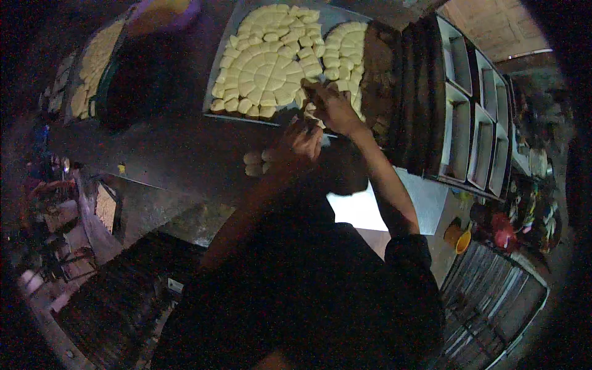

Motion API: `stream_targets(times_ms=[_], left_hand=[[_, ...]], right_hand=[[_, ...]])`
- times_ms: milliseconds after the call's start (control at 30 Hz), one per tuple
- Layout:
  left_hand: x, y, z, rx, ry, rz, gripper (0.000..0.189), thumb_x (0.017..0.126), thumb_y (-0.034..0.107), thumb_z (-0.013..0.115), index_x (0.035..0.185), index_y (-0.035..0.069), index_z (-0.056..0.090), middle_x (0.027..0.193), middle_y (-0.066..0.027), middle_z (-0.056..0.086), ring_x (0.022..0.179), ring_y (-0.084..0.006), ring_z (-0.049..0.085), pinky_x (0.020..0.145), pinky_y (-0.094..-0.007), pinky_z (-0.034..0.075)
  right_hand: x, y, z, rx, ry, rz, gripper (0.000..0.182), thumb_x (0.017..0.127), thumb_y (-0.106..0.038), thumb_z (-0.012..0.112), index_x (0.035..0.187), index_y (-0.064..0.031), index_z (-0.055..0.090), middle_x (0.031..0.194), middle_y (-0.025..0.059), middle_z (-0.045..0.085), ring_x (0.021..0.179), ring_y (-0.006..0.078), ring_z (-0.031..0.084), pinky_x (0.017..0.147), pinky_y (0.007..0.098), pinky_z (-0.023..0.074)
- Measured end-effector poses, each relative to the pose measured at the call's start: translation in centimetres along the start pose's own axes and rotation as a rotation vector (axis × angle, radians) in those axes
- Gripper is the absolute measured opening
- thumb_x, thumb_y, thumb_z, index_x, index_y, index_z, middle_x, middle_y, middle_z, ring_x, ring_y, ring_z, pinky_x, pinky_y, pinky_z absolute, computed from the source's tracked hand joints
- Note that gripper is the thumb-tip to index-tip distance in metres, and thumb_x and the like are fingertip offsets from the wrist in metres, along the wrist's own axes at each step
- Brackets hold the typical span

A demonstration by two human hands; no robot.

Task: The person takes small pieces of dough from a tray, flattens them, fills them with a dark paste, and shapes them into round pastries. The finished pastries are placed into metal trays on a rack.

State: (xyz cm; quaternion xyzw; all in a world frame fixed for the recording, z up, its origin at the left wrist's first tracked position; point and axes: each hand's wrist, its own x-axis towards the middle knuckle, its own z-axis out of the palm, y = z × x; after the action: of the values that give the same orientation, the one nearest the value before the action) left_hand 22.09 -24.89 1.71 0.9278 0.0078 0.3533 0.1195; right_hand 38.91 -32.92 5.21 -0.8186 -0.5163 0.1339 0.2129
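Note:
My left hand [305, 138] is at the near edge of a large metal tray [240, 118], its fingers bent around something pale that I cannot make out. My right hand [330, 104] reaches over the tray just above and right of it, fingers bent down among pale dough pieces. Whether the right hand grips a piece is unclear. The dough pieces [268, 69] lie close together, many in ring patterns, with a second group [344, 51] along the tray's right side. A few small pale pieces [253, 163] lie on the dark table by my left wrist.
Stacked dark trays or frames [411, 92] stand right of the dough, beside a block of rectangular metal pans [455, 106]. Another person's sleeve [185, 14] shows at the top left, near another dough-filled tray [92, 69]. Metal racks [495, 296] stand lower right, near a yellow scoop [463, 241].

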Motion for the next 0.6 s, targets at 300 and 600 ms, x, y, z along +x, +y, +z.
stream_targets(times_ms=[300,600], left_hand=[[3.2,2.7,-5.1,-0.4,0.083,-0.633,0.032,0.095,0.027,0.059,0.116,0.004,0.065,0.105,-0.0173,0.07,0.101,-0.0344,0.067,0.1,-0.049,0.046],[4.2,-7.3,-21.3,-0.498,0.656,0.328,0.044,0.093,0.048,0.066,0.109,0.007,0.067,0.107,-0.0114,0.067,0.104,-0.0322,0.066,0.098,-0.0563,0.048]], right_hand=[[-2.9,-9.9,-9.5,0.148,0.489,-0.399,0.02,0.086,0.001,0.071,0.105,-0.0029,0.072,0.107,0.0108,0.07,0.096,0.0242,0.068,0.083,0.0349,0.0525],[0.8,-26.0,-6.4,1.28,-0.132,-0.056,0.053,0.084,-0.007,0.075,0.133,-0.0026,0.055,0.108,0.0064,0.07,0.097,0.0138,0.066,0.088,0.0304,0.0519]])
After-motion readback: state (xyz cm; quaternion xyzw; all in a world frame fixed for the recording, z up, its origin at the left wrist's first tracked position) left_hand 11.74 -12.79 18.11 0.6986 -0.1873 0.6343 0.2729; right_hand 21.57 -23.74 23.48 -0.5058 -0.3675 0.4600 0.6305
